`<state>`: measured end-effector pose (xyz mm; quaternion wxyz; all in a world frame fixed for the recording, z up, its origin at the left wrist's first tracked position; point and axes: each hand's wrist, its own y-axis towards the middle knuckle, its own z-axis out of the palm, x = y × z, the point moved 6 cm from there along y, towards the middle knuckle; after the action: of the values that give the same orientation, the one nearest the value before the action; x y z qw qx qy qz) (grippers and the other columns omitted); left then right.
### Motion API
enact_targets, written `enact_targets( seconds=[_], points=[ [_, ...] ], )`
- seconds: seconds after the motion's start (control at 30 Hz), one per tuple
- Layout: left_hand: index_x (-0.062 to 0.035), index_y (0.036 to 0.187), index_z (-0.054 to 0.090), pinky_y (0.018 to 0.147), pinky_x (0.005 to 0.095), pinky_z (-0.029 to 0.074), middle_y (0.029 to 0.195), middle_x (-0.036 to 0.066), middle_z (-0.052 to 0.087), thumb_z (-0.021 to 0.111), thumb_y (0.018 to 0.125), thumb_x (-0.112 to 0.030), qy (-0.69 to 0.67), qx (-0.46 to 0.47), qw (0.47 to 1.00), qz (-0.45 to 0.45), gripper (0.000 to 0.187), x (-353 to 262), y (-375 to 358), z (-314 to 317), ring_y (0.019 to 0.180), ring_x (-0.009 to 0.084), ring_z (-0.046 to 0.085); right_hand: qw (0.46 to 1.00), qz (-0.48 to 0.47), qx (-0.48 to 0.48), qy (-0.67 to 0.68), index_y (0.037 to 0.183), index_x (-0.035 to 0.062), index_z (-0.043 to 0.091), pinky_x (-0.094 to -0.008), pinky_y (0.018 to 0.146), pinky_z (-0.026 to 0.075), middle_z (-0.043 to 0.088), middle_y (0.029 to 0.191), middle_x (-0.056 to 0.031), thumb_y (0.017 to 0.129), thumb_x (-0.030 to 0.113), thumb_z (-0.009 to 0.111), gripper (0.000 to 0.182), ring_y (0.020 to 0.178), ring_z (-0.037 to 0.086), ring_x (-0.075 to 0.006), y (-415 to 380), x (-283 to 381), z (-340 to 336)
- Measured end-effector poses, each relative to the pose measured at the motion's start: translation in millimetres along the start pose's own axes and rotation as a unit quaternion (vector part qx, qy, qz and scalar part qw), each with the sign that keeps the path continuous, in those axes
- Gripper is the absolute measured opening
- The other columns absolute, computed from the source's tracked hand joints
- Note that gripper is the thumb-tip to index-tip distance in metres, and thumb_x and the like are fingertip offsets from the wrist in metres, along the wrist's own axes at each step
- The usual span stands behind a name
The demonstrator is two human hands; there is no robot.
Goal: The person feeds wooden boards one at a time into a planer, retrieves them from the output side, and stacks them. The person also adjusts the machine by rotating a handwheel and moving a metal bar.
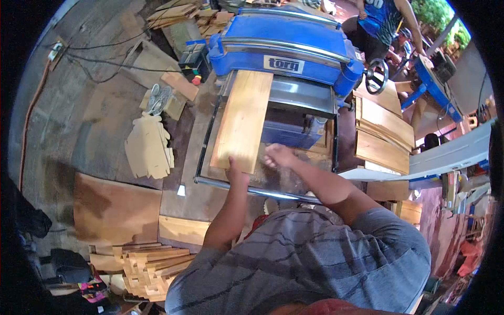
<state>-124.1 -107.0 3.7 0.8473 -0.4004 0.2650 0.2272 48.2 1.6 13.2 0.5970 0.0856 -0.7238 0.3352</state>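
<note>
A long light wooden board [242, 121] reaches from the front of a blue planer [283, 39] toward me, its far end at the machine's opening. My left hand [237, 172] grips the near end of the board, thumb on top, fingers hidden beneath. Just right of the board's near end, my right hand [279, 156] is apart from the wood, its fingers curled in with nothing visible in them. The planer's metal bed [299, 93] shows to the right of the board.
Boards are stacked [386, 128] right of the planer, near its handwheel [377, 76]. Cut wood pieces [152, 268] lie lower left, cardboard [148, 147] at left. Cables cross the upper-left floor. Another person [379, 23] is at upper right. A roller bar [262, 193] lies before me.
</note>
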Motion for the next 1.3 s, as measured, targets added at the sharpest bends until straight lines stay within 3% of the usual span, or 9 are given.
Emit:
enact_targets(
  seconds=[0.1, 0.3, 0.37, 0.43, 0.5, 0.9, 1.0, 1.1, 1.3],
  points=[
    [0.0053, 0.134, 0.036, 0.086, 0.0434, 0.054, 0.125, 0.019, 0.055, 0.056, 0.096, -0.032, 0.046, -0.055, 0.997, 0.016, 0.057, 3, 14, -6, 0.105, 0.0327, 0.061, 0.908, -0.203, -0.173, -0.323, 0.107, 0.0054, 0.063, -0.0404, 0.083, 0.049, 0.067, 0.094, -0.0121, 0.088, 0.026, 0.065, 0.028, 0.092, 0.063, -0.0292, -36, 30, -88],
    [0.0005, 0.133, 0.040, 0.084, 0.0419, 0.055, 0.120, 0.019, 0.058, 0.056, 0.097, -0.033, 0.049, -0.061, 0.997, 0.005, 0.052, 14, 37, 0, 0.102, 0.0318, 0.062, 0.724, -0.093, -0.403, -0.552, 0.142, 0.0136, 0.036, -0.0490, 0.096, 0.040, 0.043, 0.136, -0.0249, 0.082, 0.019, 0.067, 0.068, 0.120, 0.047, -0.0404, -104, 4, -204],
    [-0.0005, 0.132, 0.043, 0.083, 0.0417, 0.055, 0.119, 0.019, 0.059, 0.056, 0.097, -0.033, 0.042, -0.038, 0.998, -0.005, 0.050, 21, 38, 2, 0.100, 0.0315, 0.062, 0.892, -0.025, -0.320, -0.319, 0.150, 0.0109, 0.022, -0.0461, 0.098, 0.041, 0.048, 0.132, -0.0279, 0.087, 0.011, 0.058, 0.072, 0.119, 0.049, -0.0444, -102, -37, -210],
    [-0.0025, 0.129, 0.048, 0.084, 0.0418, 0.055, 0.120, 0.017, 0.059, 0.054, 0.097, -0.039, -0.071, 0.056, 0.989, -0.114, 0.049, 23, 24, 32, 0.101, 0.0305, 0.062, 0.890, 0.058, -0.331, -0.308, 0.152, 0.0221, 0.016, -0.0479, 0.095, 0.043, 0.053, 0.123, -0.0309, 0.088, 0.005, 0.048, 0.073, 0.113, 0.054, -0.0452, -102, -37, -211],
    [-0.0023, 0.128, 0.051, 0.085, 0.0421, 0.054, 0.121, 0.014, 0.059, 0.050, 0.098, -0.044, 0.057, -0.039, 0.996, -0.062, 0.052, 16, 18, 28, 0.102, 0.0286, 0.062, 0.894, 0.095, -0.317, -0.301, 0.152, 0.0276, 0.017, -0.0488, 0.094, 0.042, 0.054, 0.122, -0.0315, 0.087, 0.000, 0.045, 0.076, 0.111, 0.055, -0.0456, -101, -41, -212],
    [0.0030, 0.132, 0.045, 0.095, 0.0350, 0.048, 0.127, 0.013, 0.056, 0.055, 0.096, -0.044, 0.192, 0.090, 0.976, -0.042, 0.061, 31, 73, 16, 0.113, 0.0252, 0.057, 0.858, 0.095, -0.339, -0.374, 0.140, 0.0213, 0.039, -0.0503, 0.085, 0.049, 0.060, 0.114, -0.0268, 0.089, 0.006, 0.039, 0.053, 0.099, 0.061, -0.0433, -100, -43, -210],
    [0.0003, 0.123, 0.051, 0.072, 0.0284, 0.052, 0.104, 0.009, 0.062, 0.045, 0.100, -0.044, 0.117, 0.067, 0.990, 0.029, 0.050, 16, 48, 46, 0.083, 0.0183, 0.062, 0.870, 0.121, -0.325, -0.351, 0.140, 0.0200, 0.040, -0.0518, 0.086, 0.048, 0.061, 0.111, -0.0270, 0.090, 0.006, 0.039, 0.052, 0.100, 0.061, -0.0425, -107, -32, -210],
    [-0.0018, 0.137, 0.043, 0.102, 0.0441, 0.042, 0.132, 0.014, 0.052, 0.056, 0.095, -0.045, 0.151, 0.120, 0.981, -0.028, 0.061, 26, 74, 28, 0.122, 0.0278, 0.050, 0.876, 0.038, -0.345, -0.334, 0.141, 0.0185, 0.039, -0.0515, 0.086, 0.048, 0.061, 0.111, -0.0280, 0.091, 0.006, 0.038, 0.052, 0.099, 0.062, -0.0418, -95, -52, -214],
    [-0.0057, 0.121, 0.055, 0.085, 0.0405, 0.051, 0.109, 0.009, 0.063, 0.052, 0.097, -0.045, 0.150, 0.116, 0.981, -0.046, 0.046, 38, 99, 37, 0.097, 0.0218, 0.062, 0.862, 0.029, -0.348, -0.369, 0.137, 0.0188, 0.042, -0.0512, 0.089, 0.045, 0.059, 0.110, -0.0252, 0.088, 0.007, 0.046, 0.050, 0.102, 0.058, -0.0445, -93, -54, -214]
  ],
)
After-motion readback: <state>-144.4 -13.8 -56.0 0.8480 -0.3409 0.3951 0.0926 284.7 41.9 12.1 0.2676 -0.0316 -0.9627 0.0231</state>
